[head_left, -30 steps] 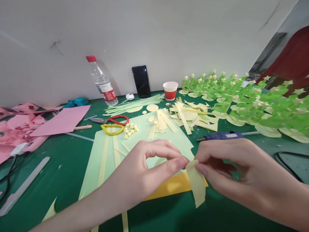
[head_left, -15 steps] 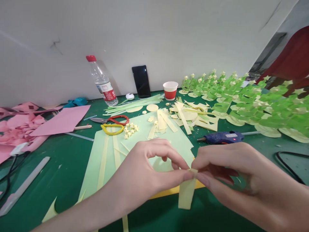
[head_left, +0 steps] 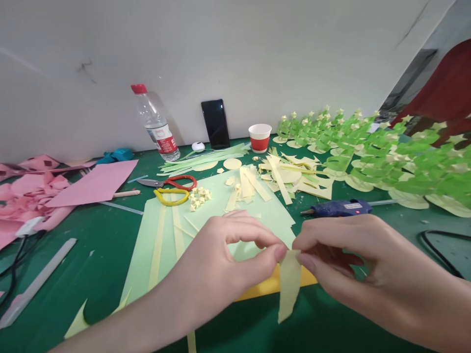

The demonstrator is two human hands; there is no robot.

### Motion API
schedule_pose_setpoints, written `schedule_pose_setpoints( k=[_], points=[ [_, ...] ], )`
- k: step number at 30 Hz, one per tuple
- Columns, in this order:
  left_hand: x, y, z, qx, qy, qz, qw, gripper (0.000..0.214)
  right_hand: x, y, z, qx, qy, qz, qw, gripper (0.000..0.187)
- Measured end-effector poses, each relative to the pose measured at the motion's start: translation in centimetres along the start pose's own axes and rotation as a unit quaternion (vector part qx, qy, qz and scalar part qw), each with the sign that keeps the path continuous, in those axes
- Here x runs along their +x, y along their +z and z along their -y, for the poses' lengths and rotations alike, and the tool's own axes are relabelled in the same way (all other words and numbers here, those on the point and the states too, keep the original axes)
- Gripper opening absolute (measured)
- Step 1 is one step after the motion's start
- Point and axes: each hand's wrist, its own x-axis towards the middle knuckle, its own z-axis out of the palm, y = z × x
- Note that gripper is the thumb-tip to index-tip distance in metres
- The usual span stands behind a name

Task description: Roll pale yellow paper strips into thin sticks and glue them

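Observation:
A short pale-yellow paper strip [head_left: 289, 287] hangs between my two hands, its lower end loose. My left hand [head_left: 239, 260] pinches the strip's upper left edge with thumb and forefinger. From the other side, my right hand [head_left: 342, 264] grips the upper right edge in the same way. Beneath and behind the hands lie pale-green paper sheets [head_left: 147, 240] and a yellow-orange sheet [head_left: 263, 288]. Small folded paper stars [head_left: 200, 197] form a little heap on the green sheets, near several loose cut strips [head_left: 247, 185].
Scissors [head_left: 165, 184], a glue gun [head_left: 338, 209], a paper cup [head_left: 260, 138], a phone [head_left: 215, 124] and a water bottle [head_left: 156, 125] stand or lie behind the hands. Green paper plants [head_left: 368, 147] crowd the right; pink paper [head_left: 95, 182] and a cable [head_left: 14, 262] lie left.
The paper strip has turned and shifted slightly right; its lower end now looks curved and angled. My left thumb has moved up and left along its top. Objects on the table have not moved.

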Motion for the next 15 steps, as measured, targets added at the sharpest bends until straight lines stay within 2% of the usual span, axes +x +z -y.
schedule_pose_setpoints(
  k=[5, 10, 15],
  points=[
    [0.1, 0.0, 0.0, -0.025, -0.012, -0.013, 1.000, 0.016, 0.0, -0.2, 0.1, 0.021, -0.026, 0.016, 0.999, 0.026],
    [0.1, -0.1, -0.1, -0.070, -0.041, 0.012, 0.997, 0.013, -0.6, 0.5, 0.0, 0.076, -0.027, -0.017, 0.997, 0.024],
    [0.4, -0.2, -0.2, -0.102, -0.061, 0.037, 0.992, 0.013, -1.2, 0.8, -0.2, 0.091, -0.021, -0.014, 0.996, 0.021]
  ],
)
